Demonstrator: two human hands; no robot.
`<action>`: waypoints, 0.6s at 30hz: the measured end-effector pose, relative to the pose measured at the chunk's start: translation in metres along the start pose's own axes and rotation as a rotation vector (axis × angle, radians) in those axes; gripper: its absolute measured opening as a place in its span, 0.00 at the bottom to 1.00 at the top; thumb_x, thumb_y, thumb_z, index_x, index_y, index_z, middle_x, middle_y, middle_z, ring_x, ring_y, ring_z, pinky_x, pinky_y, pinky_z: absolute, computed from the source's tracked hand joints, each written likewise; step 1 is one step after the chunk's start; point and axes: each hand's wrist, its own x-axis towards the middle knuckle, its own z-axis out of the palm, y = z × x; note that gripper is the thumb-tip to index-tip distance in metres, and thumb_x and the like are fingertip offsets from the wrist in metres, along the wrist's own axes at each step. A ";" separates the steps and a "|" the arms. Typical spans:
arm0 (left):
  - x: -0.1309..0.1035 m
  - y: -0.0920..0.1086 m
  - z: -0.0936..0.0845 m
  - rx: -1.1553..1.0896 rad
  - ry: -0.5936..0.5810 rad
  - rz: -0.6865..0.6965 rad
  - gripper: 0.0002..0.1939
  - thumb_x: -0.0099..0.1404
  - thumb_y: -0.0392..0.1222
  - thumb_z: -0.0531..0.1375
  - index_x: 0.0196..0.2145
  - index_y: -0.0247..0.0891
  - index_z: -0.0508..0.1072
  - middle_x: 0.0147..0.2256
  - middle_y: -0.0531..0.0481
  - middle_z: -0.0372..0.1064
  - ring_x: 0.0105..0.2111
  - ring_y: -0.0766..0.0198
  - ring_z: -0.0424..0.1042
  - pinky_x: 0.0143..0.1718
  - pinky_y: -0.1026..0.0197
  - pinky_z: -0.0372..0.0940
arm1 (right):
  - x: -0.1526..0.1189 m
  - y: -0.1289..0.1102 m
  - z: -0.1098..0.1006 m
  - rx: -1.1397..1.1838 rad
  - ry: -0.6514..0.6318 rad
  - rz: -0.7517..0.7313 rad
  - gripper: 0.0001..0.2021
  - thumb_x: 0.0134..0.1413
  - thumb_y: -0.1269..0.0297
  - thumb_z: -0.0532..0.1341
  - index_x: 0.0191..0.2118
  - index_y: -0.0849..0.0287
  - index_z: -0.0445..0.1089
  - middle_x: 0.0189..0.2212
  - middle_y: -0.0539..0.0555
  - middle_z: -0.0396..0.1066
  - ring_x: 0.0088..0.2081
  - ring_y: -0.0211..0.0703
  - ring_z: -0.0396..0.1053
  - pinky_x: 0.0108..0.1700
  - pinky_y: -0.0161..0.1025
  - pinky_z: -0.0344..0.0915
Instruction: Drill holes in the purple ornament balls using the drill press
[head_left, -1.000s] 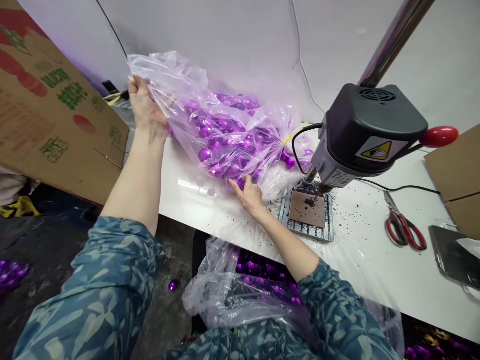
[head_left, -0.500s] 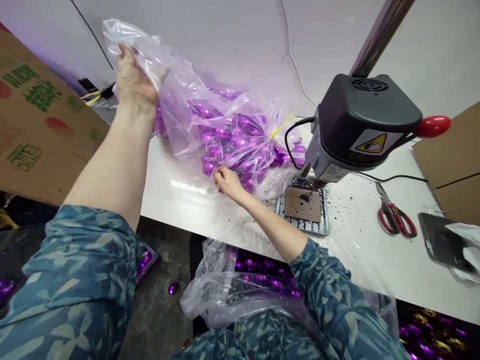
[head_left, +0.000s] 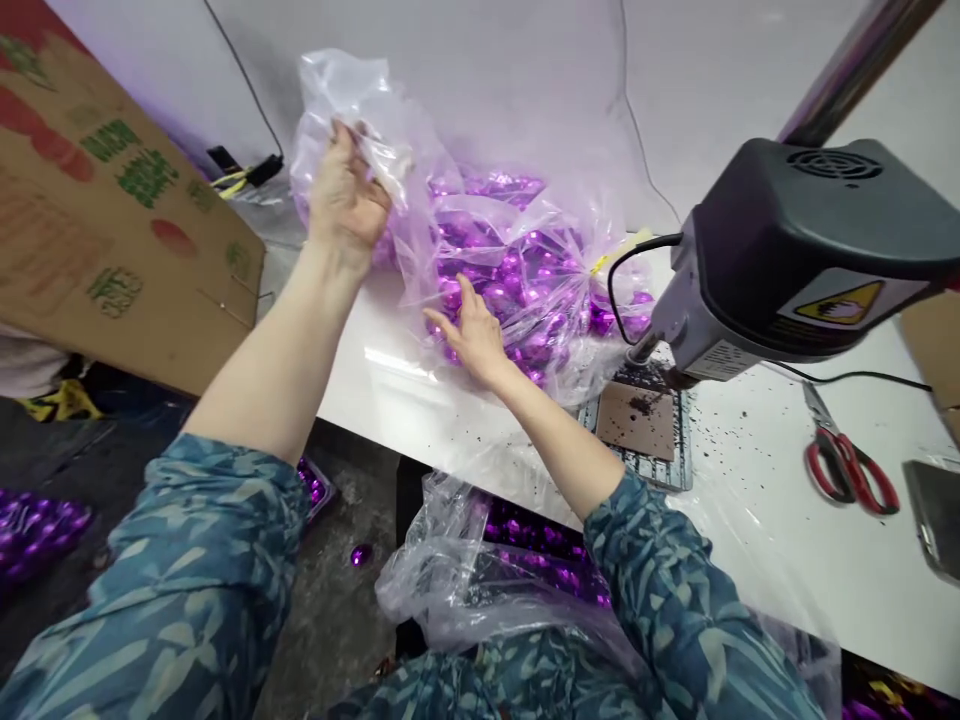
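A clear plastic bag [head_left: 517, 255] full of shiny purple balls lies on the white table [head_left: 375, 345] against the wall. Its neck is tied with a yellow tie [head_left: 598, 265] on the right. My left hand [head_left: 349, 195] holds the loose upper-left end of the film, lifted above the table; its fingers are curled and partly hidden by the plastic. Against the front of the bag rests my right hand [head_left: 478, 330], open, with thumb and index finger spread apart over the purple balls.
A drill press [head_left: 795, 250] stands right of the bag, over a brown board [head_left: 636, 420] strewn with dark shavings. Red-handled scissors [head_left: 851, 465] and a phone [head_left: 937, 515] lie farther right. A cardboard box [head_left: 135, 220] stands left. Another open bag [head_left: 442, 590] of purple pieces is before me.
My right hand has opened from a pinch at the bag's lower edge and moved up onto the bag. My left hand still holds the film's end. The view has shifted left.
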 end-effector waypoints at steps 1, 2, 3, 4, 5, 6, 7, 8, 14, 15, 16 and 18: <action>-0.014 -0.003 0.003 -0.036 -0.003 -0.064 0.12 0.76 0.59 0.62 0.45 0.51 0.67 0.48 0.61 0.82 0.56 0.68 0.77 0.66 0.51 0.73 | 0.007 0.000 0.001 0.003 -0.015 -0.002 0.29 0.67 0.45 0.60 0.61 0.64 0.68 0.56 0.60 0.72 0.57 0.39 0.72 0.65 0.48 0.76; -0.029 -0.003 0.005 -0.033 -0.006 -0.102 0.12 0.77 0.58 0.61 0.45 0.51 0.67 0.49 0.59 0.82 0.56 0.68 0.76 0.66 0.52 0.73 | 0.013 0.000 0.003 0.007 -0.029 -0.008 0.28 0.67 0.45 0.59 0.59 0.64 0.69 0.54 0.59 0.73 0.57 0.39 0.72 0.65 0.47 0.75; -0.043 -0.002 0.007 -0.011 -0.018 -0.125 0.12 0.77 0.58 0.59 0.45 0.50 0.68 0.50 0.57 0.81 0.57 0.67 0.76 0.66 0.51 0.72 | 0.016 0.000 0.004 0.011 -0.038 -0.016 0.27 0.67 0.45 0.59 0.58 0.64 0.70 0.53 0.59 0.73 0.57 0.38 0.72 0.65 0.48 0.75; -0.056 0.001 0.007 0.039 -0.048 -0.123 0.13 0.78 0.59 0.57 0.45 0.49 0.68 0.51 0.55 0.81 0.59 0.66 0.76 0.66 0.51 0.72 | 0.018 -0.001 0.005 0.014 -0.044 -0.025 0.28 0.67 0.44 0.58 0.59 0.64 0.69 0.54 0.59 0.73 0.58 0.39 0.72 0.66 0.48 0.75; -0.067 0.005 0.007 0.097 -0.086 -0.107 0.15 0.79 0.60 0.55 0.45 0.48 0.69 0.51 0.53 0.81 0.61 0.65 0.76 0.67 0.49 0.71 | 0.018 -0.002 0.007 0.016 -0.049 -0.032 0.30 0.67 0.43 0.58 0.62 0.63 0.67 0.56 0.60 0.72 0.59 0.40 0.72 0.67 0.50 0.74; -0.077 0.009 0.007 0.149 -0.122 -0.086 0.18 0.80 0.62 0.53 0.45 0.47 0.69 0.50 0.52 0.81 0.63 0.64 0.75 0.67 0.48 0.71 | 0.017 -0.004 0.010 0.015 -0.061 -0.038 0.32 0.67 0.42 0.58 0.65 0.62 0.65 0.59 0.60 0.71 0.61 0.41 0.71 0.68 0.51 0.73; -0.084 0.013 0.006 0.188 -0.146 -0.065 0.20 0.81 0.63 0.51 0.46 0.46 0.70 0.50 0.52 0.81 0.65 0.63 0.74 0.68 0.47 0.70 | 0.015 -0.005 0.014 0.012 -0.078 -0.041 0.34 0.66 0.42 0.58 0.67 0.61 0.63 0.60 0.61 0.70 0.61 0.42 0.71 0.68 0.52 0.73; -0.091 0.016 0.006 0.209 -0.158 -0.052 0.22 0.81 0.64 0.49 0.46 0.45 0.70 0.50 0.51 0.81 0.66 0.62 0.73 0.68 0.47 0.70 | 0.014 -0.007 0.019 0.005 -0.101 -0.038 0.35 0.66 0.41 0.59 0.69 0.60 0.61 0.61 0.61 0.69 0.61 0.43 0.71 0.68 0.52 0.73; -0.133 0.021 0.012 0.159 -0.114 -0.148 0.23 0.76 0.67 0.58 0.45 0.43 0.72 0.52 0.50 0.79 0.62 0.54 0.78 0.64 0.43 0.75 | 0.023 -0.011 0.045 0.003 -0.174 0.002 0.28 0.66 0.46 0.61 0.59 0.64 0.69 0.55 0.59 0.72 0.59 0.40 0.72 0.65 0.48 0.75; -0.143 0.020 0.009 0.181 -0.107 -0.147 0.23 0.74 0.67 0.61 0.46 0.44 0.73 0.53 0.49 0.78 0.63 0.52 0.77 0.65 0.42 0.74 | 0.028 -0.013 0.045 0.015 -0.176 -0.003 0.27 0.66 0.46 0.61 0.58 0.64 0.70 0.54 0.59 0.73 0.58 0.39 0.72 0.64 0.47 0.76; -0.153 0.017 0.005 0.225 -0.106 -0.130 0.24 0.71 0.68 0.64 0.47 0.44 0.74 0.55 0.47 0.77 0.65 0.50 0.76 0.67 0.41 0.72 | 0.032 -0.015 0.044 0.029 -0.177 -0.013 0.26 0.66 0.46 0.61 0.57 0.65 0.70 0.53 0.58 0.73 0.57 0.38 0.72 0.63 0.46 0.76; -0.172 0.007 -0.006 0.364 -0.139 -0.073 0.30 0.60 0.67 0.73 0.50 0.44 0.76 0.59 0.44 0.75 0.68 0.45 0.71 0.71 0.40 0.67 | 0.039 -0.021 0.040 0.058 -0.176 -0.050 0.26 0.66 0.46 0.60 0.57 0.65 0.70 0.52 0.58 0.74 0.55 0.37 0.73 0.61 0.44 0.77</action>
